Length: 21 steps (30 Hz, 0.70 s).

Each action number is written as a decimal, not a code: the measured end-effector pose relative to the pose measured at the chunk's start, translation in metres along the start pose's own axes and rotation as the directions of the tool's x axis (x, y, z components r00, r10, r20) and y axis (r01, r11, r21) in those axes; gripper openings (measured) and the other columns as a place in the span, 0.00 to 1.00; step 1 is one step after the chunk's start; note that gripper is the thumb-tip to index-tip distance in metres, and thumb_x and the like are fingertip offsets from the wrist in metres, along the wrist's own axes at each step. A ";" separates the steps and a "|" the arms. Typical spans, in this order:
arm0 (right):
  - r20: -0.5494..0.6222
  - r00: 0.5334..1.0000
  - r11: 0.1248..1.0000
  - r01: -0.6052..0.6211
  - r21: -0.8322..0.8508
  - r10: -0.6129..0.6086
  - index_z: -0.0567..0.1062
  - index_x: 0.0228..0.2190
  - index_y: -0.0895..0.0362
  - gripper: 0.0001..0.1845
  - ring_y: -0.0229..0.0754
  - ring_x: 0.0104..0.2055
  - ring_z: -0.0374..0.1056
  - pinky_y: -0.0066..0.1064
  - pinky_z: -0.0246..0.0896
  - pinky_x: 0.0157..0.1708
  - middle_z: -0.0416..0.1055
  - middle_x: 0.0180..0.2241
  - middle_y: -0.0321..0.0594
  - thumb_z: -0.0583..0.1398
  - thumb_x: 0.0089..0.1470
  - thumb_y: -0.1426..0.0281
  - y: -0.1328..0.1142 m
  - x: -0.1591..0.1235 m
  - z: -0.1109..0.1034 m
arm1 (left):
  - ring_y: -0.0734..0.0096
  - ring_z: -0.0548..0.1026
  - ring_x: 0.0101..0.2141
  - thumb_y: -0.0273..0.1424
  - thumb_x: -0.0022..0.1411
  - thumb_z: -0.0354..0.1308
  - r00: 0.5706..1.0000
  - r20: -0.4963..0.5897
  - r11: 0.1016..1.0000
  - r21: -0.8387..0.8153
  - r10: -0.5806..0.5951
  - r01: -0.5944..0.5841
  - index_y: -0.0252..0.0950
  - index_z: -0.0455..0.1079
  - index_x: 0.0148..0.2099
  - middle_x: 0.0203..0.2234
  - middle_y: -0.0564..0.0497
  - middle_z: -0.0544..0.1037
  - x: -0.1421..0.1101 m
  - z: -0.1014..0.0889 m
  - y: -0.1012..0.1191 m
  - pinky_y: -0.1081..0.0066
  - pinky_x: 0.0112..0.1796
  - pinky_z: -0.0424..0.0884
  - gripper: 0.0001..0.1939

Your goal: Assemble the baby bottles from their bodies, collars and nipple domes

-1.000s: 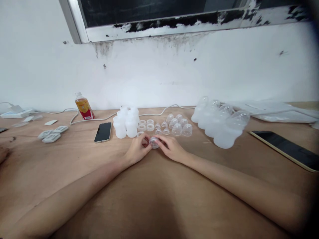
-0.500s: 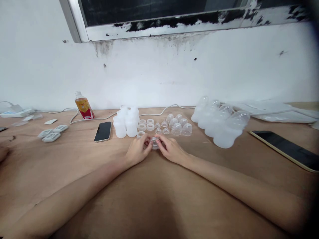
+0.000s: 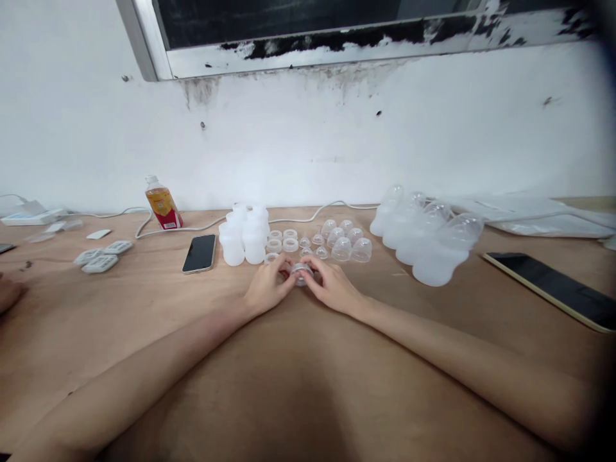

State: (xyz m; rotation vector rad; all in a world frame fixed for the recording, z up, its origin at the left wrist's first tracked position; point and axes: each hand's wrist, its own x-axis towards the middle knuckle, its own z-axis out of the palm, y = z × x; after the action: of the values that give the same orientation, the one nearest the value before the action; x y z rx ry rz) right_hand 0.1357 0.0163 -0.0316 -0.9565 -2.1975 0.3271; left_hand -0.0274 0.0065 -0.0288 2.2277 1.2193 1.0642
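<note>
Between the fingers of my left hand and my right hand is a clear bottle collar ring. Both hands are closed on it, one from each side, low over the table. A part inside the ring is too small and blurred to make out. Just beyond my fingers lie loose translucent rings and several small clear bottle nipples. Clear dome caps stand in rows to their right. White bottle bodies stand grouped left of the rings.
Assembled bottles with domes stand at right, near a large phone and a plastic bag. A smaller phone, a drink bottle, white packets and a cable lie leftward. Another person's hand shows at far left.
My fingers have shifted slightly on the ring, which both hands still hold. The other person's hand at far left shows a little more. The laid-out parts look unmoved.
</note>
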 end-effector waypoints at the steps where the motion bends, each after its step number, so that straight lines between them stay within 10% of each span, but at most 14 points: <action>1: -0.003 1.000 1.000 0.001 0.015 -0.001 0.65 0.36 0.56 0.08 0.36 0.25 0.62 0.26 0.55 0.27 0.68 0.27 0.37 0.49 0.52 0.71 0.000 0.000 0.000 | 0.74 0.68 0.26 0.31 0.55 0.50 1.000 0.006 1.000 -0.028 0.007 -0.007 0.37 0.60 0.38 0.26 0.54 0.72 0.000 0.000 0.000 0.76 0.25 0.61 0.07; 21: 0.080 0.994 0.997 0.067 0.023 -0.069 0.65 0.37 0.56 0.10 0.36 0.27 0.61 0.26 0.55 0.27 0.68 0.31 0.38 0.52 0.50 0.70 0.001 -0.001 -0.004 | 0.80 0.62 0.21 0.29 0.52 0.53 0.998 0.060 0.993 -0.116 -0.021 0.028 0.36 0.58 0.33 0.21 0.57 0.65 -0.001 0.000 -0.004 0.79 0.22 0.58 0.06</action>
State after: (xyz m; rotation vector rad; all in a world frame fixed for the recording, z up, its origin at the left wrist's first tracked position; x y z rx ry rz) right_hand 0.1395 0.0162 -0.0300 -0.8690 -2.2901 0.3612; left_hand -0.0302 0.0076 -0.0316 2.1346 1.1275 1.0261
